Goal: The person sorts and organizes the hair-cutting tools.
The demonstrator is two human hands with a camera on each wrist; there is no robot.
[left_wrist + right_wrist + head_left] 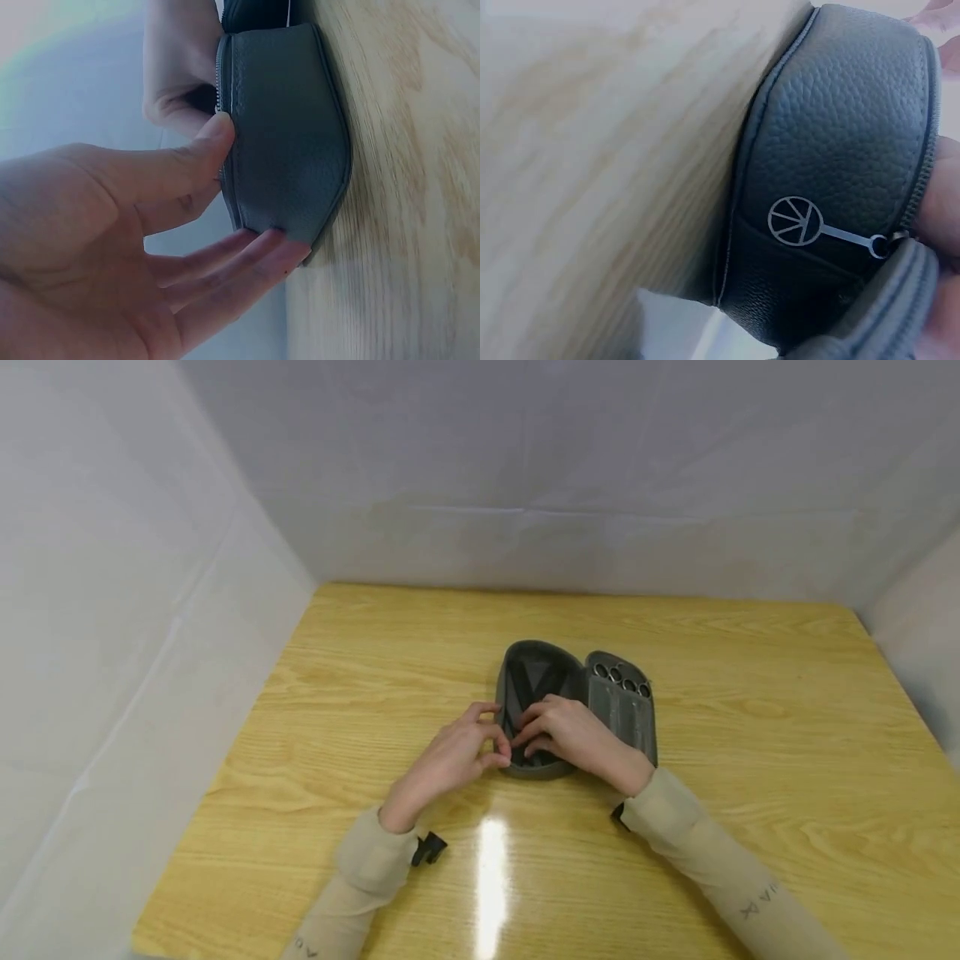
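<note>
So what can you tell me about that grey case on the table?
The case is dark grey with a pebbled, leather-like skin and a zip along its edge, ending in a round metal pull. It lies open in two halves on the wooden table. Metal scissor rings show in the right half. The left hand touches its near-left edge; the right hand rests inside it.

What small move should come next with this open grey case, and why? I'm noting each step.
Probably lift the right hand out of the left half of the grey case. The case lies open flat on the table, that hand's fingers rest inside, and the left hand touches the outer edge; a closing half would catch them.
</note>
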